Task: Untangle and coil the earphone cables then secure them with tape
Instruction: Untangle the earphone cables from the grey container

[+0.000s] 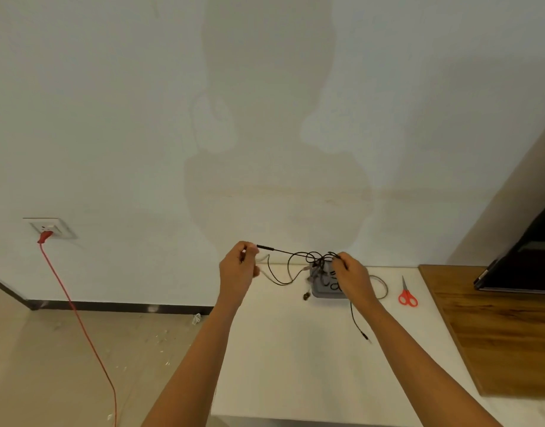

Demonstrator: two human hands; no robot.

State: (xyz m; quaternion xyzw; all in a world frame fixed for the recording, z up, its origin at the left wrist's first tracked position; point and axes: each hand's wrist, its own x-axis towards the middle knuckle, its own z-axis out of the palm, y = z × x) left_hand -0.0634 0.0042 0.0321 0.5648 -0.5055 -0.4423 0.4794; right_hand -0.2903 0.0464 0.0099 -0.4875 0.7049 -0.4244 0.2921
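Above the grey tray (325, 292), the left grip (238, 266) pinches a cable (266, 248) end and the right grip (352, 272) pinches the tangle (315, 258). Feed slack into the knot and don't pull it taut.

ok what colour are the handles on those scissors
Red. The scissors lie on the white table, and the head view, the only one, shows them clearly.

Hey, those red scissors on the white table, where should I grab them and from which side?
Probably by the handle loops of the red scissors, coming from the near side with the right hand, which is closest. They lie flat on the white table, loops toward you, closed blades pointing away at the wall.
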